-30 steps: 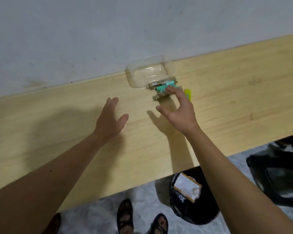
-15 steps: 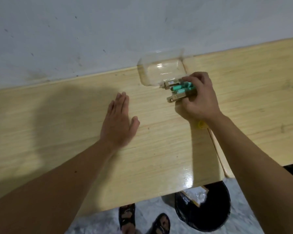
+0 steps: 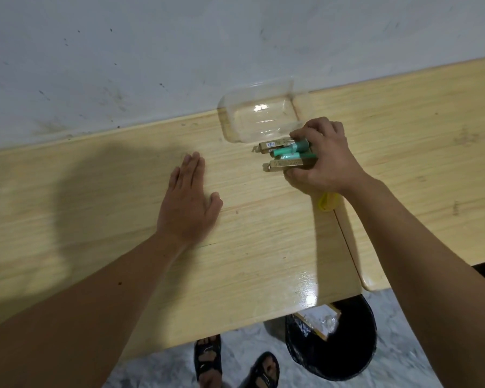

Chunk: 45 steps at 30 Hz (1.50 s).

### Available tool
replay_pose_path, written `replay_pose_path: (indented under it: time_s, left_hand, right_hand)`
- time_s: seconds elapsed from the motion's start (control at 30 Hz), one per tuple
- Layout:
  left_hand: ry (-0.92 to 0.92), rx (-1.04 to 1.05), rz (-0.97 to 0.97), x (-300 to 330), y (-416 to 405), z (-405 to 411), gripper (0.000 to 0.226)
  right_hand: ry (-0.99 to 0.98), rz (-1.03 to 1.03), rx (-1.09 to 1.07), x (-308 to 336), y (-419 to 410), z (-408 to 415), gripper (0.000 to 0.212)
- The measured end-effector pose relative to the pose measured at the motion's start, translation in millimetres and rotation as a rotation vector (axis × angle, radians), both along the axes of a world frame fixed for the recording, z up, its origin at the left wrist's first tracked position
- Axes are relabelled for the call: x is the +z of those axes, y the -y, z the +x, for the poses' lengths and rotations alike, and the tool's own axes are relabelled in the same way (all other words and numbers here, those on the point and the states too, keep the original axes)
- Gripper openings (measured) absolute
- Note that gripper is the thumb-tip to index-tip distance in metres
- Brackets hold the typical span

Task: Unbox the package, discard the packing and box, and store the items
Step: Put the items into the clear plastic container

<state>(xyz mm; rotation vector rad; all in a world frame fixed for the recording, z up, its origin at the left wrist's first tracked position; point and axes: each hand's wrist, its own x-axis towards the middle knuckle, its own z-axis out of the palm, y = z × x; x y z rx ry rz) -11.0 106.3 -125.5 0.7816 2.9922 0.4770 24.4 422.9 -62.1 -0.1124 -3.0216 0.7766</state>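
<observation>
1. The right hand [image 3: 324,158] has its fingers curled round a bundle of small items [image 3: 287,154] — gold-coloured boxes and green tubes — on the desk [image 3: 123,191], just near of the clear container [image 3: 259,116] by the wall.
2. The left hand [image 3: 186,204] lies flat and spread on the desk, holding nothing.
3. Risk: several loose pieces in one grip — a tube could slip out on lifting, or catch the container's rim.
4. The items' long axes run left-right, free ends pointing left.

Glossy wood-grain table [image 3: 263,247], clear plastic container [image 3: 259,113], matt cardboard boxes [image 3: 287,164].
</observation>
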Motion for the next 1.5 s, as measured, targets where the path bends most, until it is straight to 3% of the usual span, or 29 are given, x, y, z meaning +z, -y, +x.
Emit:
replay_pose_path:
  time_s: [0.13,0.47,0.77,1.0,1.13,1.23,1.5]
  left_hand:
    - [0.001,0.005,0.01,0.7,0.2,-0.1,0.081]
    - [-0.015,0.006,0.031,-0.8,1.4,-1.1,0.081]
    - [-0.033,-0.003,0.025,-0.7,1.8,0.2,0.079]
    - [-0.05,-0.017,0.088,3.4,5.1,-0.6,0.075]
    - [-0.031,-0.019,0.075,5.2,2.9,-1.0,0.076]
    - [-0.032,-0.021,0.057,3.4,3.1,-1.2,0.076]
    - [-0.026,-0.009,0.043,3.6,1.5,-0.5,0.076]
  right_hand:
    - [0.099,-0.144,-0.026,-1.0,1.6,4.6,0.08]
    - [0.03,0.013,0.06,-9.6,16.7,0.2,0.079]
    - [-0.133,-0.003,0.139,51.3,11.4,-45.4,0.074]
    - [0.039,0.128,0.223,56.0,11.4,-115.6,0.09]
    - [0.173,0.129,0.261,46.4,16.9,-127.7,0.077]
    - [0.166,0.044,0.253,38.3,15.7,-129.0,0.06]
    - [0.145,0.026,0.225,30.2,12.7,-120.9,0.068]
